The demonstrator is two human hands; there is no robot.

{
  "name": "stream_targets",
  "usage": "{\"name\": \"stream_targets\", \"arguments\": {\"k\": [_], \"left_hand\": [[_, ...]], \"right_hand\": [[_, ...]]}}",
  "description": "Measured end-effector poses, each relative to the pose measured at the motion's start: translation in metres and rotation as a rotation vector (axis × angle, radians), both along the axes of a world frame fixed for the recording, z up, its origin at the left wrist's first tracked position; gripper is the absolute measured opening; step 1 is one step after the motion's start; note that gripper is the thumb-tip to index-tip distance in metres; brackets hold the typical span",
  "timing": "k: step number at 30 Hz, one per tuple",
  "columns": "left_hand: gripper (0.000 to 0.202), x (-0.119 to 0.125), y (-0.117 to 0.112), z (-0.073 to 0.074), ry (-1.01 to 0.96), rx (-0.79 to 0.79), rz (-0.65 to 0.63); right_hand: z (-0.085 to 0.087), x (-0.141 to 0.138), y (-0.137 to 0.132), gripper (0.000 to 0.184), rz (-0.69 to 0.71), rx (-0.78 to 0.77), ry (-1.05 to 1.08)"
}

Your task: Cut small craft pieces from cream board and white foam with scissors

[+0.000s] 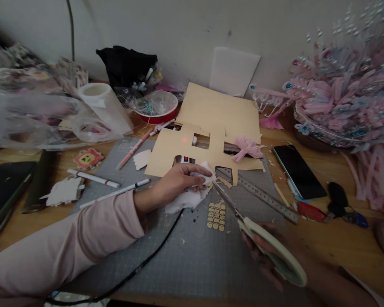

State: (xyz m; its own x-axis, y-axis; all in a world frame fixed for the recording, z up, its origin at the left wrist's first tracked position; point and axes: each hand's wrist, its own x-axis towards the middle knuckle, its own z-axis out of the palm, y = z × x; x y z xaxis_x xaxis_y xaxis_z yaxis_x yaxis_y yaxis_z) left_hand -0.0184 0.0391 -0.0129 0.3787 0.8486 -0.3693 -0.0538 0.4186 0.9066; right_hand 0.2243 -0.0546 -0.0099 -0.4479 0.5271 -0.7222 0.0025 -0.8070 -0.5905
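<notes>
Over the middle of the grey cutting mat (pixel 121 260), my left hand (pixel 173 185) pinches a small piece of white paper (pixel 206 169). More white paper (pixel 184 201) lies just under that hand. My right hand (pixel 272 251) grips the cream handles of a pair of scissors (pixel 235 209), its fingers partly hidden behind them. The blade tips reach the edge of the held paper; whether they cut into it I cannot tell. Below the tips, a small sheet of round tan pieces (pixel 216 216) rests on the mat. Behind my left hand lies tan card with cut-out openings (pixel 166 147).
A steel ruler (pixel 262 194) lies right of the card, near a phone (pixel 299 170) and keys (pixel 337 209). Pink beaded ornaments (pixel 342 94) fill the right back. White pens (pixel 94 178) lie left. A black cable (pixel 153 251) crosses the mat. A red-rimmed bowl (pixel 156 115) stands behind.
</notes>
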Motion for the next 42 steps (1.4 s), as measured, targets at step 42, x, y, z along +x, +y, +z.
{"name": "stream_targets", "arguments": {"k": [42], "left_hand": [[0.016, 0.001, 0.0, 0.003, 0.045, 0.039, -0.003]], "right_hand": [[-0.01, 0.008, -0.001, 0.038, 0.176, 0.133, 0.122]]}}
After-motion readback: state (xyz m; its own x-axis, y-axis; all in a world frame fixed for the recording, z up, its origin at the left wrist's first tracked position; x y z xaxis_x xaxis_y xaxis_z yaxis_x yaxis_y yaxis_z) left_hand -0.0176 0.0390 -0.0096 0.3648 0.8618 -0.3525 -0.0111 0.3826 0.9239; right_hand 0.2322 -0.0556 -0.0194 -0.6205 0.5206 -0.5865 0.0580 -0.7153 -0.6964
